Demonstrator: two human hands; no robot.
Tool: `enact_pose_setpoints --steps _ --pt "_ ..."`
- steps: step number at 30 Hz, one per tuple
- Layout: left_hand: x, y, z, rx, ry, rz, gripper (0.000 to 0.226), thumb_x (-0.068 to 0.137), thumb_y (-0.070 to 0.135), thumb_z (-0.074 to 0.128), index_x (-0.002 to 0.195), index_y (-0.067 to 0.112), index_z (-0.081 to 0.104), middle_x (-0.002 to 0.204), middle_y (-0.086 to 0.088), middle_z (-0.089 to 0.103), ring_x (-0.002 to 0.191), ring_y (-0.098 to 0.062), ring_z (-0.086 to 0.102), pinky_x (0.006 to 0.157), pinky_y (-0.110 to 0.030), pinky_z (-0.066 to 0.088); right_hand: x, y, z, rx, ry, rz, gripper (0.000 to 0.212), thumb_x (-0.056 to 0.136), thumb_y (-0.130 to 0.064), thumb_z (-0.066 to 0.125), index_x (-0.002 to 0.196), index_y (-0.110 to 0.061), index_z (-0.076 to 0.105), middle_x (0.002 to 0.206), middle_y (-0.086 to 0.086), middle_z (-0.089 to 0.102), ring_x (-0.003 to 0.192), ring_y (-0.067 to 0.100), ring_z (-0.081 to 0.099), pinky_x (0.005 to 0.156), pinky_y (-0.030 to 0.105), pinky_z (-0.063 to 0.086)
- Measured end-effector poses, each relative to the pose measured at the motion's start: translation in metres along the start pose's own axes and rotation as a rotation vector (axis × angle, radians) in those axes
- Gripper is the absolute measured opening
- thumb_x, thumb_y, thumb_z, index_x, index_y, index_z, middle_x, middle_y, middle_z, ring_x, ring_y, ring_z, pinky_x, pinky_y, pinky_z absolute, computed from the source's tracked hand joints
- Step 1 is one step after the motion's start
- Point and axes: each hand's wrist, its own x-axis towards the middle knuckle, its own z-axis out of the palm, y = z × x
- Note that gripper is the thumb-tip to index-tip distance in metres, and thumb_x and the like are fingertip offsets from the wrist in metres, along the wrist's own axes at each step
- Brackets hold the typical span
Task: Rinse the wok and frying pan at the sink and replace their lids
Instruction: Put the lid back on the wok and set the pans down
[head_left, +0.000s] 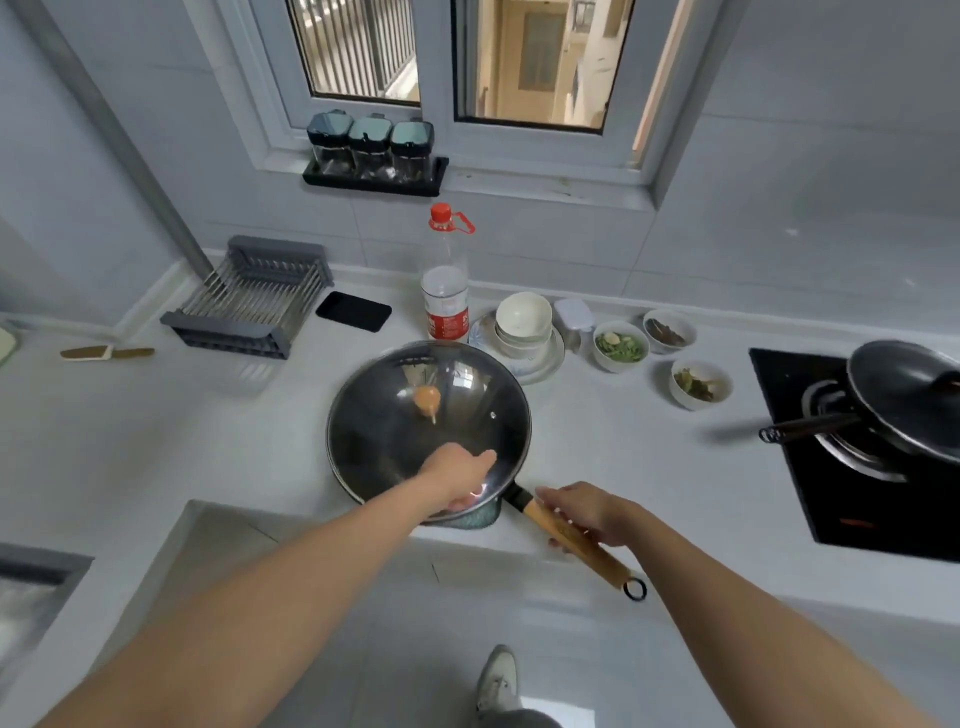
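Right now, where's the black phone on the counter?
In the head view the black phone lies flat at the back of the counter, left of centre, between the dish rack and the red-capped bottle.

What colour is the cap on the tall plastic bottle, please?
Red; the bottle cap shows clearly in the head view.

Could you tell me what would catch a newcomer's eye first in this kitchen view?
Most striking is the wok under its glass lid at the counter's front edge, the left hand resting on the lid and the right hand on the wooden handle. Next comes the red-capped bottle just behind it, then the lidded frying pan on the stove at far right.
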Motion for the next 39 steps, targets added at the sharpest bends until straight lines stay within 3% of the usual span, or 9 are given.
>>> enact_pose_setpoints --steps 2,4,6,7,9,14,19,30,39 --pt "-0.017 -0.010 0.020 -0.224 -0.208 -0.195 0.041 0.095 0.046 0.050 0.086 0.007 0.058 0.072 -0.007 0.061 0.054 -0.020 0.054 0.052 -0.020 0.049 -0.013 0.008 0.019 -0.014 0.033 -0.009 0.046 0.094 -0.048 0.059 0.105 -0.004 0.065 0.091 0.011 0.073 0.069 0.021 0.069 0.071 0.029 0.060" --pt "-0.026 -0.026 0.038 -0.289 -0.330 -0.253 0.044 0.096 0.050 0.050 0.094 0.006 0.056 0.084 -0.010 0.063 0.069 -0.022 0.060 0.060 -0.027 0.052 -0.024 0.014 0.035 -0.082 0.061 -0.042 0.039 0.092 -0.041 0.063 0.108 -0.006 0.064 0.095 0.008 0.073 0.068 0.016 0.067 0.065 0.026 0.059" --pt "-0.030 -0.043 0.056 -0.379 -0.410 -0.270 0.046 0.095 0.053 0.050 0.099 0.008 0.056 0.089 -0.009 0.062 0.079 -0.021 0.062 0.068 -0.031 0.053 -0.033 0.020 0.049 -0.058 0.004 -0.045 0.035 0.089 -0.035 0.070 0.107 -0.005 0.065 0.091 0.009 0.072 0.071 0.018 0.067 0.072 0.031 0.062" --pt "-0.029 -0.050 0.065 -0.445 -0.427 -0.270 0.044 0.094 0.054 0.051 0.100 0.010 0.057 0.084 -0.007 0.061 0.072 -0.017 0.062 0.071 -0.031 0.052 -0.035 0.024 0.056 -0.034 -0.029 -0.045 0.036 0.087 -0.032 0.072 0.106 -0.002 0.065 0.087 0.011 0.071 0.071 0.019 0.067 0.074 0.034 0.062" --pt "-0.029 -0.056 0.078 -0.619 -0.394 -0.288 0.040 0.091 0.051 0.059 0.101 0.012 0.058 0.074 -0.006 0.058 0.053 -0.015 0.057 0.067 -0.030 0.052 -0.040 0.029 0.070 0.011 -0.061 -0.030 0.033 0.087 -0.027 0.073 0.104 0.000 0.063 0.083 0.012 0.068 0.069 0.021 0.066 0.076 0.036 0.060" --pt "-0.012 -0.060 0.095 -0.919 -0.217 -0.366 0.025 0.088 0.033 0.071 0.078 0.015 0.056 0.068 -0.002 0.060 0.058 -0.016 0.056 0.045 -0.023 0.044 -0.037 0.029 0.089 0.008 -0.143 0.103 0.029 0.086 -0.028 0.064 0.100 -0.004 0.058 0.079 0.010 0.065 0.057 0.016 0.062 0.060 0.026 0.056" --pt "0.001 -0.056 0.114 -1.067 -0.104 -0.320 0.034 0.090 0.031 0.069 0.066 0.014 0.053 0.060 -0.002 0.055 0.052 -0.015 0.052 0.050 -0.025 0.046 -0.023 0.033 0.086 -0.049 -0.104 0.042 0.015 0.082 -0.023 0.062 0.074 -0.012 0.054 0.060 0.003 0.055 0.047 0.014 0.049 0.051 0.023 0.045" --pt "-0.040 -0.036 0.109 -1.020 0.000 -0.249 0.031 0.091 0.022 0.061 0.065 0.011 0.050 0.058 -0.002 0.050 0.052 -0.018 0.048 0.055 -0.028 0.046 -0.065 0.032 0.079 -0.097 -0.029 -0.162 0.015 0.081 -0.019 0.061 0.074 -0.008 0.053 0.056 0.006 0.054 0.037 0.013 0.046 0.043 0.021 0.044" --pt "-0.136 0.005 0.121 -0.917 -0.132 -0.093 0.030 0.094 0.023 0.058 0.067 0.013 0.049 0.060 -0.001 0.050 0.053 -0.016 0.049 0.054 -0.027 0.044 -0.175 0.061 0.060 0.006 0.113 -0.224 0.015 0.078 -0.020 0.062 0.069 -0.010 0.055 0.053 0.003 0.054 0.038 0.013 0.046 0.047 0.024 0.045"
